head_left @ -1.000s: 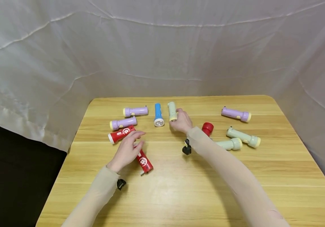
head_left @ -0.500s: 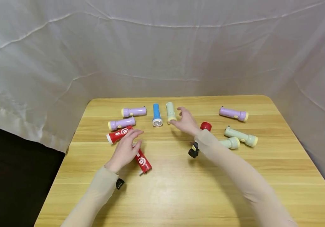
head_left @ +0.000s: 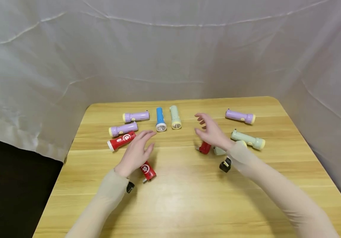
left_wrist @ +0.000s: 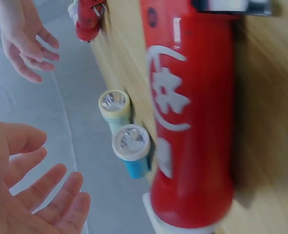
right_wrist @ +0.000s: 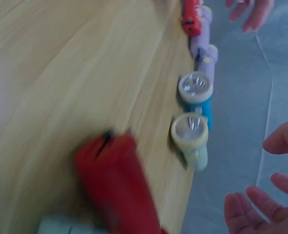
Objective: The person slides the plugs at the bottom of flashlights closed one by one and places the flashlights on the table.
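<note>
My left hand (head_left: 136, 152) hovers with relaxed fingers over a red flashlight (head_left: 148, 171), hiding its front part. In the left wrist view that red flashlight (left_wrist: 192, 117) lies large beside the hand, apart from the fingers. My right hand (head_left: 213, 134), fingers spread and holding nothing, is above another red flashlight (head_left: 205, 147) and a pale green flashlight (head_left: 219, 150), both partly covered by hand and sleeve. Between the hands, toward the back, a blue flashlight (head_left: 160, 119) and a pale green flashlight (head_left: 175, 117) lie side by side, lenses facing me.
Left on the wooden table (head_left: 176, 205) lie two purple flashlights (head_left: 136, 116) and one more red flashlight (head_left: 122, 140). To the right are a purple flashlight (head_left: 240, 116) and a pale green flashlight (head_left: 247, 139). A grey curtain (head_left: 170, 59) encloses the table's back and sides.
My right hand has let go of the pale green flashlight beside the blue one and drawn away to the right. The left hand has stayed nearly in place; the view has shifted slightly.
</note>
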Action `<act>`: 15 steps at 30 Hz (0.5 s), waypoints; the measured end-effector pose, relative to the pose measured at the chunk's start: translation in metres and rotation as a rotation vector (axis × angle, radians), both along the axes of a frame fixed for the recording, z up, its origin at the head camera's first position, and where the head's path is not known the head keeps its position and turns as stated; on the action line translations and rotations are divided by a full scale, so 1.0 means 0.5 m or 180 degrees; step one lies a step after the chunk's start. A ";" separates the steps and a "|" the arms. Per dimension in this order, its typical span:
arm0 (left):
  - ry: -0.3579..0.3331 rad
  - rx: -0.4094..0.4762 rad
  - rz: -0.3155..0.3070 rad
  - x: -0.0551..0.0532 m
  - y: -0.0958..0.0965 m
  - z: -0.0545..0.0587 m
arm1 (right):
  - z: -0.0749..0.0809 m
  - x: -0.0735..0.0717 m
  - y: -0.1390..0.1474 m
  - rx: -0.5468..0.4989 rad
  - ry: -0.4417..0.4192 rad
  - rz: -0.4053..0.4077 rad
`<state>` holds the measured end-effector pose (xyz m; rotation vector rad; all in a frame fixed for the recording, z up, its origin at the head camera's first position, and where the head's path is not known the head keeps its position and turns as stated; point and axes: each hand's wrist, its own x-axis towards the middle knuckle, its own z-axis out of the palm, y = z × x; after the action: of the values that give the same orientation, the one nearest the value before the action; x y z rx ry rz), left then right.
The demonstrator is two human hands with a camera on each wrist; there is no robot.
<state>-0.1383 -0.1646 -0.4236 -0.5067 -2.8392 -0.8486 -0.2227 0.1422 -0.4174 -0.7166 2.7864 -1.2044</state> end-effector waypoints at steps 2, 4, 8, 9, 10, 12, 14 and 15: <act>0.0019 -0.0033 -0.0044 -0.005 0.008 0.005 | 0.001 0.006 0.018 0.0145 0.0227 0.0085; 0.0039 -0.0079 -0.0100 -0.010 0.017 0.010 | 0.000 0.011 0.034 0.0353 0.0450 0.0167; 0.0086 -0.0168 -0.0185 -0.017 0.033 0.014 | -0.004 0.019 0.060 0.0769 0.0796 0.0335; 0.0090 -0.0179 -0.0203 -0.018 0.037 0.015 | -0.005 0.021 0.065 0.0844 0.0848 0.0377; 0.0087 -0.0180 -0.0217 -0.019 0.041 0.016 | -0.007 0.023 0.071 0.0913 0.0893 0.0417; 0.0085 -0.0190 -0.0244 -0.021 0.047 0.016 | -0.010 0.025 0.080 0.1021 0.0965 0.0494; 0.0083 -0.0199 -0.0274 -0.023 0.052 0.016 | -0.015 0.027 0.088 0.1108 0.1035 0.0566; 0.0081 -0.0211 -0.0287 -0.023 0.055 0.016 | -0.017 0.028 0.092 0.1146 0.1053 0.0595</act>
<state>-0.1500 -0.1373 -0.4156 -0.6539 -2.8483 -0.7587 -0.2085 0.1881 -0.4258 -1.1933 2.9779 -0.5726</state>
